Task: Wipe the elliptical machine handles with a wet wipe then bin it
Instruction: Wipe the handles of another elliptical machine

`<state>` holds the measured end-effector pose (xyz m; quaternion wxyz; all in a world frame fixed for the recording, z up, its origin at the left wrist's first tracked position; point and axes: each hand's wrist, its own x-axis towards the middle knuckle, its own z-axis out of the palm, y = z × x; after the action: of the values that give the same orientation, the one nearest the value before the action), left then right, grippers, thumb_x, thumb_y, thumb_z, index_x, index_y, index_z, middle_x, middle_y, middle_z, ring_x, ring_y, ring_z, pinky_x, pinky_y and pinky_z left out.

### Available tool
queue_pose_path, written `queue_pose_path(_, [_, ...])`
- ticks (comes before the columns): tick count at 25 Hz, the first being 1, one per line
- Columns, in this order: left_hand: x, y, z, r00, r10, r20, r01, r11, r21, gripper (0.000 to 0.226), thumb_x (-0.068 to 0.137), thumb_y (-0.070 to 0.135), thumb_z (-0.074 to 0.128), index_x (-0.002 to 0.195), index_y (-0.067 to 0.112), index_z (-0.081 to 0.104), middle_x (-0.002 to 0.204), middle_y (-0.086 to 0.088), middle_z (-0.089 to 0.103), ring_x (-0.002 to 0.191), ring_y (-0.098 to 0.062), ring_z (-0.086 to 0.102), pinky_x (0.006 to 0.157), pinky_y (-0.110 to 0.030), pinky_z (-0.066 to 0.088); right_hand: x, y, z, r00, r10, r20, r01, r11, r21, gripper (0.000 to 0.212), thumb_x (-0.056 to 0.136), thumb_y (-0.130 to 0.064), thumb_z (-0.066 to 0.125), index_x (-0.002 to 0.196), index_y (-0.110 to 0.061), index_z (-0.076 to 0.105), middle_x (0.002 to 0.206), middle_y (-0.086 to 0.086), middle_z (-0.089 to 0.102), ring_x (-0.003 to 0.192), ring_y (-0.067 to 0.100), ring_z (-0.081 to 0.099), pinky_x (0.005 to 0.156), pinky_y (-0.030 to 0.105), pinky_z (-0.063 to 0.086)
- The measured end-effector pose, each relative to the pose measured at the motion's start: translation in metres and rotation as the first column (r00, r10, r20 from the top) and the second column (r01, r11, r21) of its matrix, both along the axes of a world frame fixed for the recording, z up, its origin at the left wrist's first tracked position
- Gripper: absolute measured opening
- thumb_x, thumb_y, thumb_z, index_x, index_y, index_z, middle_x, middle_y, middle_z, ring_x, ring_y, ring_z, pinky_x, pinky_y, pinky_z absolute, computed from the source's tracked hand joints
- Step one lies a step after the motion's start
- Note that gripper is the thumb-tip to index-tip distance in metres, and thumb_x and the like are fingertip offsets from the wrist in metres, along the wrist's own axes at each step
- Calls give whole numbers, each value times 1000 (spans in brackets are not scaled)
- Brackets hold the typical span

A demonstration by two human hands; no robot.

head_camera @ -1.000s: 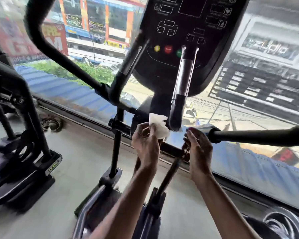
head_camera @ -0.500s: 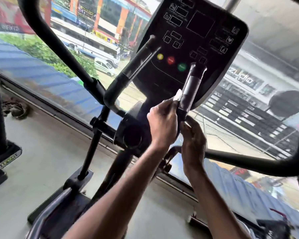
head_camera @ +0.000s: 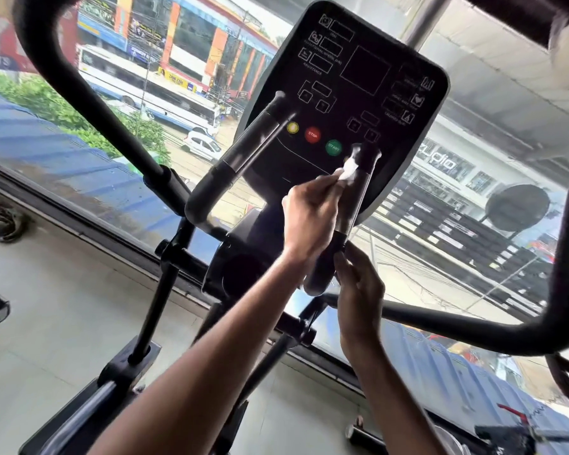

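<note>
1. Elliptical handle (head_camera: 353,208): long axis rises away toward the console (head_camera: 358,77).
2. Right hand (head_camera: 358,284): touches its lower end; grip cannot be told.
3. Left hand (head_camera: 309,218): nearer the top, pinches the wet wipe (head_camera: 349,169).
4. Wet wipe: pressed against the handle's upper end.

We look through one wide-angle camera worn on the head, facing forward and a little down, close to the elliptical machine (head_camera: 240,270). Its console (head_camera: 358,93) looms near at upper centre. The window (head_camera: 79,178) runs far behind, with floor (head_camera: 63,307) at the left.
</note>
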<state>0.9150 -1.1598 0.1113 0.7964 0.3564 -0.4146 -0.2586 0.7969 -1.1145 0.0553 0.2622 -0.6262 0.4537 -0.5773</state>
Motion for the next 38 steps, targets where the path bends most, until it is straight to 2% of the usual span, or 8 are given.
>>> queue_pose_path(8, [-25,57,-146,969,-182,-168,191,981,41,19,93,7,71,110,5,79,103,-6,80,102,-24,76,92,-40,58,-8,5,-16,996,38,-75,-44,996,-79,23,103,-13,59,122,-13,73,110,-9,78,109,9,70,88,17,50])
queue_pose_path(12, [-21,54,-165,995,11,101,-13,1000,13,24,93,1,71,114,10,77,119,11,71,108,2,70,91,-24,59,-9,8,-22,997,23,-76,-27,998,-54,18,101,-16,61,114,-18,73,104,-13,77,101,3,71,84,13,49])
queue_pose_path(17, [-37,66,-154,984,140,110,-134,989,-56,31,91,-13,67,120,-3,72,124,-12,71,115,6,65,90,-12,54,-13,9,-26,992,24,-123,-35,996,-85,18,100,-20,57,102,-25,73,97,-10,77,94,6,70,83,19,50])
queue_pose_path(21, [-37,42,-179,982,112,151,-121,991,52,19,95,6,68,112,1,76,91,-8,80,75,1,72,68,-9,51,-19,7,-25,980,63,-188,-73,996,-47,23,97,-22,58,109,-10,72,100,-11,78,97,4,71,84,16,51])
queue_pose_path(27, [-37,44,-178,976,124,176,-120,992,-34,24,93,0,68,116,-7,73,109,-16,77,96,-9,75,84,-10,54,-31,0,-39,969,30,-245,-53,995,-87,21,90,-37,69,111,-33,75,109,7,76,104,31,71,93,62,54])
queue_pose_path(30, [-32,28,-189,976,83,202,-90,996,23,24,95,0,66,117,-3,73,102,-12,79,90,2,71,77,-20,61,-29,-3,-43,965,9,-263,-34,995,-89,19,92,-37,69,109,-33,75,108,8,76,102,32,72,89,66,54])
queue_pose_path(34, [-38,34,-180,985,101,139,-102,995,4,24,91,-9,66,114,-8,72,95,-19,78,92,29,56,80,0,46,-26,-1,-46,959,-7,-283,-31,991,-128,17,94,-40,66,108,-37,74,105,2,76,99,29,72,88,64,54])
queue_pose_path(38, [-43,38,-181,983,128,135,-135,990,46,21,90,-10,68,111,-7,74,87,-13,78,84,18,66,74,3,42,-23,-1,-45,941,-57,-334,5,988,-157,16,94,-41,64,108,-38,73,104,-5,75,98,23,72,86,59,55])
